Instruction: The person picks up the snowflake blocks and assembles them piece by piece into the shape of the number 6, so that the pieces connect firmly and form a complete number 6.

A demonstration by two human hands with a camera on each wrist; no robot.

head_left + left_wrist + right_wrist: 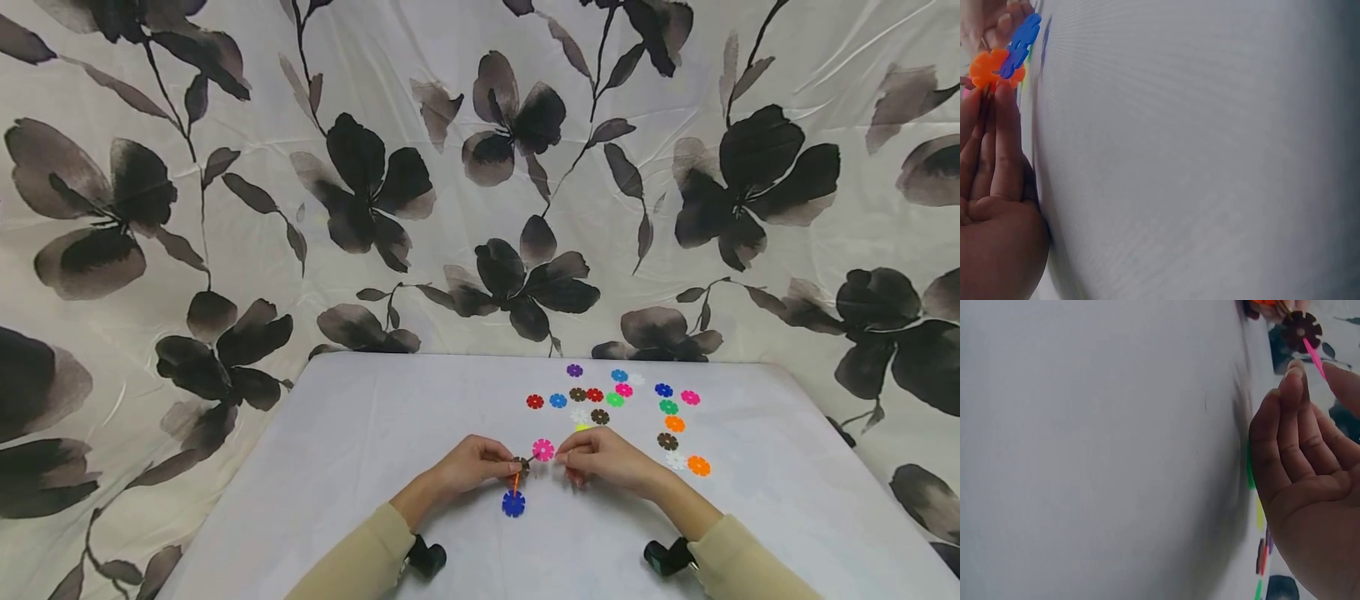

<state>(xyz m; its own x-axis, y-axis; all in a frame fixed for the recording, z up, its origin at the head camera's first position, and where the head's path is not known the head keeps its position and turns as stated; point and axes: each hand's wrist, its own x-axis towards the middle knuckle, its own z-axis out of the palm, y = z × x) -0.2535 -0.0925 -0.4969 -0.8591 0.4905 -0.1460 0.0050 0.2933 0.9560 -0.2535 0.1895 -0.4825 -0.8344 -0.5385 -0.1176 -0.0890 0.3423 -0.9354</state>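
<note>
My left hand pinches a small joined chain of notched plastic snowflake discs between thumb and fingers. In this chain are an orange disc, a blue disc, a brown disc and a pink disc. The blue one hangs lowest, toward me; the pink one sticks out to the right. Close beside the pink disc is my right hand, its thumb and fingertips apart in the right wrist view. Whether the thumb touches the pink edge is hard to tell.
Several loose discs lie on the white table beyond and right of my hands, among them a red disc, a purple disc and an orange disc. A floral cloth hangs behind the table.
</note>
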